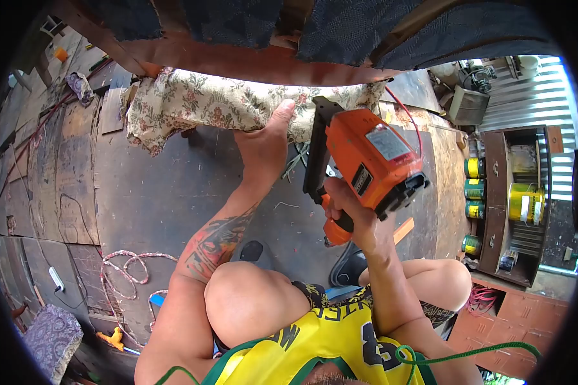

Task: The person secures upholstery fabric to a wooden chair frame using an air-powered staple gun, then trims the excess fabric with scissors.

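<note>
A strip of floral fabric (205, 99) covers a long piece along the underside of a reddish-brown wooden frame (237, 61). My left hand (266, 144) presses on this fabric, its thumb on top and its other fingers hidden behind the lower edge. In my right hand (350, 208) is an orange and black nail gun (372, 144), gripped by its handle, with its black nose against or close to the fabric, just right of my left thumb. Dark patterned fabric (237, 22) hangs on the frame above.
Patterned rope (131, 273) lies coiled on the floor at left, near a power strip (56, 278) and a yellow-orange tool (112, 338). A wooden cabinet (491, 212) with cans stands at right. An orange stick (404, 230) lies beside my right forearm.
</note>
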`<state>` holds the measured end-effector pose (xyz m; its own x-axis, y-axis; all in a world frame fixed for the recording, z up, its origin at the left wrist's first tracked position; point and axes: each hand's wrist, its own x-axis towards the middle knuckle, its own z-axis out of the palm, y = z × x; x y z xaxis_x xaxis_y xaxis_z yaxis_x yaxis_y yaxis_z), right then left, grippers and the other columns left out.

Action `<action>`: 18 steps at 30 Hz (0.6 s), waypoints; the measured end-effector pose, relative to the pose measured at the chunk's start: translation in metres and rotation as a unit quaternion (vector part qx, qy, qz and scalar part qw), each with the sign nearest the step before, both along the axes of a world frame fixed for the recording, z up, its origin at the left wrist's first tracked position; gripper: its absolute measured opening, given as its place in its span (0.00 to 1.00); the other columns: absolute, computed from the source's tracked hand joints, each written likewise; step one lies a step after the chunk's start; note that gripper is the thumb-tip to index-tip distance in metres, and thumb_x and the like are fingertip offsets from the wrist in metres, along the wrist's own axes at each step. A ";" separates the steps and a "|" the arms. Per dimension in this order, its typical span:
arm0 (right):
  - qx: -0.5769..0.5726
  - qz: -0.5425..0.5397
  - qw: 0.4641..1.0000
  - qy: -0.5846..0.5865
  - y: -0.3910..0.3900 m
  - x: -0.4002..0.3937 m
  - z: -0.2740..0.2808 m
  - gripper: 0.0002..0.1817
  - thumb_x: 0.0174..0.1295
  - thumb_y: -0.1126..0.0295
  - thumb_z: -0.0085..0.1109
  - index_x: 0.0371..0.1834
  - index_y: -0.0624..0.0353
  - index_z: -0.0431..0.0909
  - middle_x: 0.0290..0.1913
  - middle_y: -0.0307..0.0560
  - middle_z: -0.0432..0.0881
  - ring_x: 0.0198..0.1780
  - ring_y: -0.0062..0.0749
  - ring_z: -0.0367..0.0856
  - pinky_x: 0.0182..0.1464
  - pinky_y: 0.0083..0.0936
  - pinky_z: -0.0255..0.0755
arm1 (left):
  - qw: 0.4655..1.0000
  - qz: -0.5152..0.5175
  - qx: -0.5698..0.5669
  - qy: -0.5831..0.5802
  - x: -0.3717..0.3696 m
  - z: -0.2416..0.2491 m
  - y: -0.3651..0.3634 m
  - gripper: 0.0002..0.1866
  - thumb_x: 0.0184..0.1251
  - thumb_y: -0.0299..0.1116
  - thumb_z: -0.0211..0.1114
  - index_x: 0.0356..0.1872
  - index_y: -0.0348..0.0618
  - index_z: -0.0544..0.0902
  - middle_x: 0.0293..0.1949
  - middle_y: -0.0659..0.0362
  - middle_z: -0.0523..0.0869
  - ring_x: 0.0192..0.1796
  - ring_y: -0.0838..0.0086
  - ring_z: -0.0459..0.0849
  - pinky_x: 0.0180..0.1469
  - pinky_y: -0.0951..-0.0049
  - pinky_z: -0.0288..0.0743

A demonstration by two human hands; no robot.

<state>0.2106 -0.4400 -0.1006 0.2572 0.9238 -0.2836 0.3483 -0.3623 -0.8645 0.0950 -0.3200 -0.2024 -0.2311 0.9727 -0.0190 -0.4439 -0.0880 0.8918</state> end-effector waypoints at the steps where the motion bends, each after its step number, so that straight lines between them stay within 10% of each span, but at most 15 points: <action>1: 0.006 -0.017 1.000 0.024 0.003 -0.005 0.002 0.20 0.64 0.52 0.73 0.41 0.61 0.84 0.22 0.37 0.82 0.23 0.22 0.79 0.29 0.25 0.73 | 1.000 -0.003 -0.003 -0.003 0.001 -0.005 0.000 0.07 0.69 0.25 0.71 0.43 0.33 0.86 0.43 0.60 0.89 0.45 0.77 0.85 0.52 0.73 0.77; 18: 0.004 -0.069 0.986 0.149 0.036 -0.028 0.000 0.10 0.62 0.70 0.70 0.40 0.64 0.82 0.21 0.39 0.79 0.20 0.22 0.77 0.25 0.24 0.72 | 0.996 -0.030 0.082 -0.009 -0.001 -0.021 0.002 0.06 0.72 0.25 0.70 0.45 0.32 0.88 0.42 0.63 0.91 0.41 0.82 0.86 0.46 0.78 0.79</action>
<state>0.1825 -0.4038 -0.1011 0.2871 0.8882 -0.3588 0.0256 -0.3815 -0.9240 0.0944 -0.3178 -0.2235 -0.1730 0.9753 0.1372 -0.4692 -0.2041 0.8592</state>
